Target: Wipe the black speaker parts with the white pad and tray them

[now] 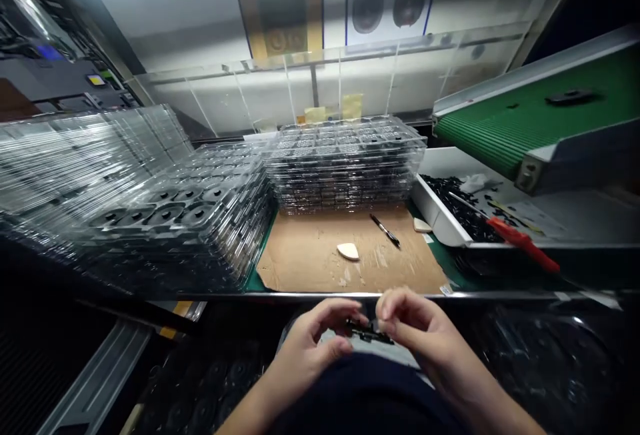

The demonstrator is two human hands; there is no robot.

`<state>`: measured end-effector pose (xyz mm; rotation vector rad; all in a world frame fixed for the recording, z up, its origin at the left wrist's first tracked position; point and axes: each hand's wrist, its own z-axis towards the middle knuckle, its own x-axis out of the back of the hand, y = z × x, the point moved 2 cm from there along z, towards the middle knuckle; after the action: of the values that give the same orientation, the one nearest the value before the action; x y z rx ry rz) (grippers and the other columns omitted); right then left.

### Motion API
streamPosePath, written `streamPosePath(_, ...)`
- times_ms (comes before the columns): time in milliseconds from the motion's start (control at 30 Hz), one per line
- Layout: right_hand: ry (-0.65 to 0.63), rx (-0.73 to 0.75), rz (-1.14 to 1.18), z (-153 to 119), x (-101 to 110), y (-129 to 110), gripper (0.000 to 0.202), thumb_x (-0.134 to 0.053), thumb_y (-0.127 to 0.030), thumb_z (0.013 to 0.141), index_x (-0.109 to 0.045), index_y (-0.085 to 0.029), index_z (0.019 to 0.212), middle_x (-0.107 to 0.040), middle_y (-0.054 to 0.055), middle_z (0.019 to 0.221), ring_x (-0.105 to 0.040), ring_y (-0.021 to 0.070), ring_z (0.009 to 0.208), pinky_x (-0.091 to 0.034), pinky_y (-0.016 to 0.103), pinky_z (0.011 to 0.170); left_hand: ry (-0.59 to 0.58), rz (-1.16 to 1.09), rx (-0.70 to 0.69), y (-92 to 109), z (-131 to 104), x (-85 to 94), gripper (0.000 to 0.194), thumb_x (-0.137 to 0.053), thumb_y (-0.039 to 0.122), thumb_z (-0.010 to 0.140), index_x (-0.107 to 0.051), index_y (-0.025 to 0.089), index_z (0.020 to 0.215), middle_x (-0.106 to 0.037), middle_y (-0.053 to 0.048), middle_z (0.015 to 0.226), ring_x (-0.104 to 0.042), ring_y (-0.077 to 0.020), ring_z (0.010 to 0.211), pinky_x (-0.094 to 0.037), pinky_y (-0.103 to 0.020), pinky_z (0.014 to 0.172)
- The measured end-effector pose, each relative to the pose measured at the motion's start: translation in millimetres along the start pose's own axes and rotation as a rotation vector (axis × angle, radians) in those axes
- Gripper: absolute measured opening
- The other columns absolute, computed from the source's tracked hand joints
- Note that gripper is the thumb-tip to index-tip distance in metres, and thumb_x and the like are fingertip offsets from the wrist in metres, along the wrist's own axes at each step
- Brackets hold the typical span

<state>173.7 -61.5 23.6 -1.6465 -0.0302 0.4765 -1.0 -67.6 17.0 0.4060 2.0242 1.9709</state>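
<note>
Small black parts [369, 334] show between my two hands, in front of the table's edge; their outline is too dark to make out fully. My left hand [320, 338] curves around their left side, its thumb and fingers bent. My right hand [413, 325] is on their right, thumb and index finger pinched together at the parts; what the pinch holds is hidden. Beyond the hands lies a brown cardboard sheet [305, 255]. On it are a cream-coloured wedge-shaped piece [349, 252] and a black pen [385, 230].
Stacked clear plastic trays [345, 168] stand at the back, with more trays [200, 215] on the left. A white bin [435, 208] of black pieces is at right, with a red-handled tool [523, 243] across its edge. Above it slopes a green conveyor [545, 118].
</note>
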Motion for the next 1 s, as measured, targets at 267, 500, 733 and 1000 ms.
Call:
streamPosePath(267, -0.021, 0.246, -0.705, 112.9, 48.4, 30.5, 0.025, -0.045, -0.035, 0.086, -0.062, -0.02, 0.093, -0.059, 0.007, 0.087, -0.055, 0.0172, 0.074, -0.043, 0.028, 0.062, 0.216, 0.144, 0.146, -13.8, 41.2, 55.9, 0.031, -0.061, 0.044, 0.074, -0.069, 0.013, 0.071, -0.065, -0.004, 0.065, -0.058, -0.0168, 0.065, -0.044, -0.026, 0.062)
streamPosePath(500, -0.02, 0.384, -0.809, 243.6, 98.8, 60.6, 0.026, -0.039, -0.022, 0.084, -0.065, -0.019, 0.088, -0.063, 0.006, 0.086, -0.06, 0.0207, 0.082, -0.046, 0.034, 0.074, 0.338, 0.423, -0.018, 47.5, 111.9, 89.8, 0.017, -0.06, 0.032, 0.077, -0.072, 0.02, 0.082, -0.07, -0.007, 0.083, -0.063, -0.0211, 0.081, -0.047, -0.03, 0.075)
streamPosePath(733, -0.046, 0.379, -0.71, 265.7, 112.1, 101.4, 0.028, -0.037, -0.022, 0.084, -0.064, -0.02, 0.09, -0.065, 0.006, 0.088, -0.062, 0.0219, 0.084, -0.049, 0.034, 0.075, 0.389, 0.946, -0.409, 131.7, 209.0, 91.5, 0.017, -0.057, 0.023, 0.08, -0.071, 0.027, 0.09, -0.07, -0.004, 0.097, -0.062, -0.0195, 0.092, -0.048, -0.033, 0.083)
streamPosePath(1000, -0.018, 0.344, -0.648, 262.7, 110.5, 88.0, 0.031, -0.037, -0.012, 0.08, -0.066, -0.022, 0.086, -0.065, 0.003, 0.082, -0.062, 0.0183, 0.079, -0.047, 0.028, 0.071, 0.3, 1.185, -0.393, 167.5, 373.2, 108.4, 0.024, -0.05, 0.035, 0.083, -0.067, 0.019, 0.081, -0.066, -0.008, 0.11, -0.059, -0.0227, 0.102, -0.042, -0.043, 0.093)
